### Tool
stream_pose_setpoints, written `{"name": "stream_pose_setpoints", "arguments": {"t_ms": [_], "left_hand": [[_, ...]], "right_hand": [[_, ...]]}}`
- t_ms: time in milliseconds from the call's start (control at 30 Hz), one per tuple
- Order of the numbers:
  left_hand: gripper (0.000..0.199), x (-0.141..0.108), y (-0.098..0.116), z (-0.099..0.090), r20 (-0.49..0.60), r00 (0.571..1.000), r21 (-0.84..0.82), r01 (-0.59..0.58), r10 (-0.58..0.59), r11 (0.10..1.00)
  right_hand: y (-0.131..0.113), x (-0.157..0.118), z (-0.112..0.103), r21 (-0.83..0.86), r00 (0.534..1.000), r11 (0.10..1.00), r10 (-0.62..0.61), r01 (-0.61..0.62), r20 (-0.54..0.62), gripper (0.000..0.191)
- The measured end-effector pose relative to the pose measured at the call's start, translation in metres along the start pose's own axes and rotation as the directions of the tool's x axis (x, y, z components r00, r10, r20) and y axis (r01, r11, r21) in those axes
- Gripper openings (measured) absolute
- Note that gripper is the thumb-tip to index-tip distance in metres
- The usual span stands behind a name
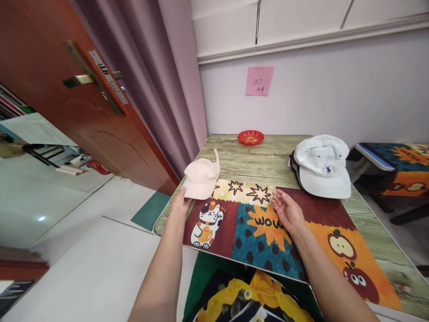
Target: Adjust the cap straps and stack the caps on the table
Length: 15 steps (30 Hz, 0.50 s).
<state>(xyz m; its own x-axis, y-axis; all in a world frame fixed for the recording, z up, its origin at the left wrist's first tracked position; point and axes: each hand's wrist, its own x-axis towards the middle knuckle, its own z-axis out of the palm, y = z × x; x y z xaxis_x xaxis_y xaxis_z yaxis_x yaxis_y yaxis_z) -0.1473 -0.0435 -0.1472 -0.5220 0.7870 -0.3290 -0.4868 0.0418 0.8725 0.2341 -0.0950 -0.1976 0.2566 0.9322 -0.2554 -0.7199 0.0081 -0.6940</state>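
A pale pink baseball cap [201, 175] rests at the left side of the table, its strap sticking up at the back. My left hand [181, 201] is closed at the left edge of its brim, with the fingers partly hidden. Over the patterned mat [214, 214], beside the "WOW" print, my right hand [288, 210] is half curled with its fingers apart and nothing in it. Farther right sits a white cap [323, 165] with a small dark logo, stacked on at least one dark cap [295, 172].
A red scalloped dish [250, 137] stands at the back of the wood-patterned table [268, 161]. Behind it, a pink note [259, 81] is stuck on the wall. On the left are a brown door [110, 120] and a purple curtain [161, 76]. Another table [375, 156] stands at the right.
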Motion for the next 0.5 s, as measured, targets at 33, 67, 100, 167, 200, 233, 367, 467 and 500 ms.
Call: {"name": "stream_pose_setpoints", "arguments": {"t_ms": [33,67,100,167,200,233,367,467,500], "left_hand": [[0.015,0.001,0.0,-0.002,-0.032,0.999,0.014,-0.003,0.003,1.0],[0.014,0.001,0.001,-0.003,-0.067,0.998,0.031,-0.008,0.01,0.999],[0.015,0.0,0.002,-0.002,-0.099,0.995,0.051,-0.017,0.022,0.999],[0.024,-0.004,0.003,0.002,-0.144,0.987,0.102,-0.054,0.068,0.993],[0.032,-0.007,0.003,0.005,-0.169,0.98,0.132,-0.08,0.102,0.988],[0.043,-0.011,0.002,0.007,-0.197,0.971,0.157,-0.107,0.137,0.982],[0.087,-0.032,-0.012,0.013,-0.247,0.863,0.562,-0.243,0.441,0.791],[0.09,-0.052,-0.033,0.018,0.079,0.758,0.811,-0.426,0.647,0.4],[0.087,-0.059,-0.04,0.02,0.204,0.715,0.802,-0.514,0.669,0.305]], "right_hand": [[0.001,0.0,-0.001,-0.01,1.0,1.0,-0.004,0.004,0.003,0.023],[0.001,0.001,-0.001,-0.018,1.0,1.0,-0.006,0.006,0.006,0.024],[0.001,0.001,-0.001,-0.022,1.0,1.0,-0.008,0.008,0.009,0.025],[0.002,0.0,0.0,-0.024,1.0,1.0,-0.009,0.01,0.009,0.026],[0.001,0.0,0.001,-0.022,1.0,1.0,-0.009,0.009,0.008,0.026],[0.001,-0.001,0.002,-0.02,1.0,1.0,-0.008,0.008,0.005,0.025],[-0.008,-0.004,0.01,-0.08,0.999,0.997,-0.002,-0.001,-0.037,0.024],[-0.028,0.003,0.014,-0.273,0.992,0.958,-0.11,0.088,-0.066,0.031],[-0.039,0.007,0.015,-0.355,0.98,0.922,-0.19,0.157,-0.06,0.034]]}}
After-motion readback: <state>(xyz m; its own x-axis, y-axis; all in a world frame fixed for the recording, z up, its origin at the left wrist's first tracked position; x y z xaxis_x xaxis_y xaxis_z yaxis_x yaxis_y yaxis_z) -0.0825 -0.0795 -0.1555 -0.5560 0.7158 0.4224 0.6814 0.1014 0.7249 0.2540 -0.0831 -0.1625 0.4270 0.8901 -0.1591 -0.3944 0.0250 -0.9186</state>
